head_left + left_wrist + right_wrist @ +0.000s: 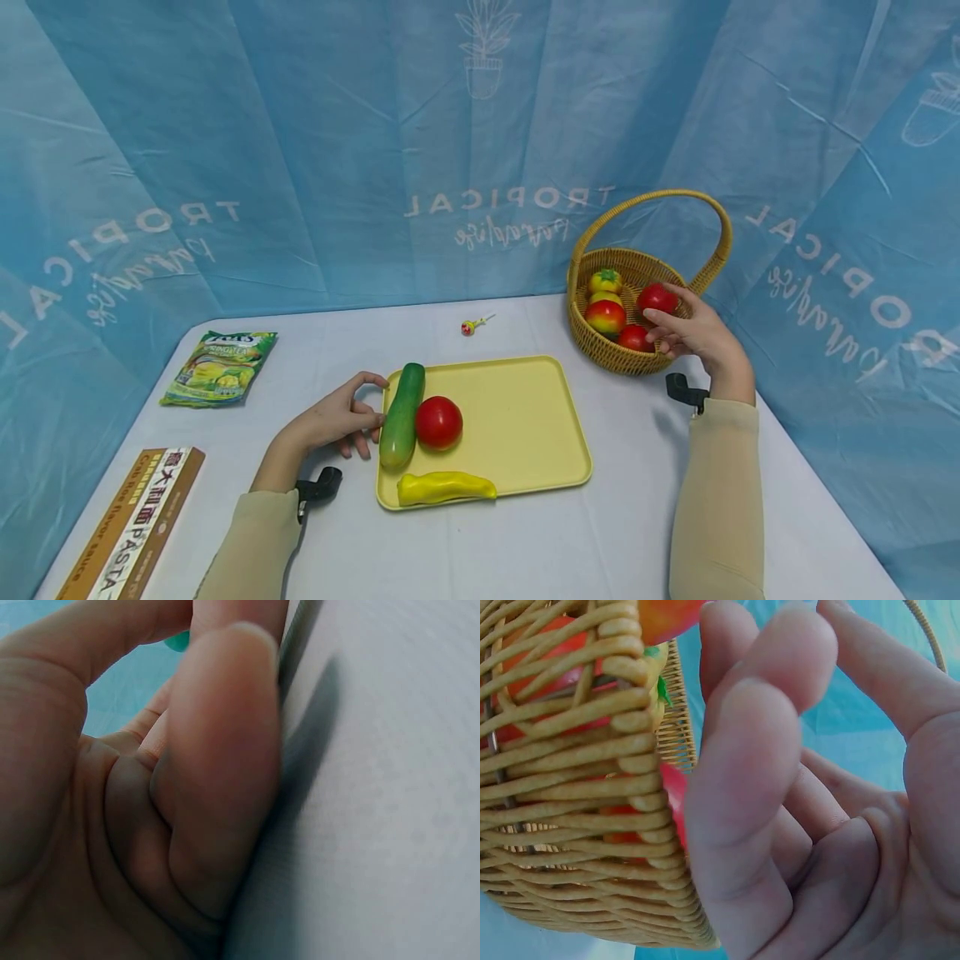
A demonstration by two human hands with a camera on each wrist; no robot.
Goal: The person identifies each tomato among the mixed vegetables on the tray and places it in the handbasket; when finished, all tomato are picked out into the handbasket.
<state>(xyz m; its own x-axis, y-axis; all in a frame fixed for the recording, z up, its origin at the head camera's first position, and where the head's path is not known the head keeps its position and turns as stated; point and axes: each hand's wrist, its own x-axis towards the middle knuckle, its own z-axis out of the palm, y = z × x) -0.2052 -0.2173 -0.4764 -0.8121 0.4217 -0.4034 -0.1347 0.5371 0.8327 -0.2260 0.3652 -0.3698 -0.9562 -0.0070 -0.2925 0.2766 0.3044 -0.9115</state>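
Observation:
A yellow tray (pixel 517 417) bears a green cucumber (pixel 402 417), a round red tomato (pixel 439 423) and a long yellow pepper (pixel 447 487). My left hand (pixel 333 417) is at the tray's left edge, thumb and forefinger parted close beside the cucumber; whether they touch it is hard to tell. The left wrist view shows the other fingers loosely bent over the cloth. Over the right rim of the wicker basket (pixel 626 360), my right hand (pixel 697 329) holds a red round fruit (pixel 655 300) with its fingertips. Another red fruit (pixel 633 337) and a red-yellow fruit (pixel 604 317) lie inside.
The basket's tall handle (pixel 652 197) arches above the fruit. A green snack packet (pixel 220 369) and a pasta box (pixel 135 525) lie at the left. Behind the tray is a small wrapped lollipop (pixel 468 327). Blue curtain (pixel 375 167) hangs along the table's back and sides.

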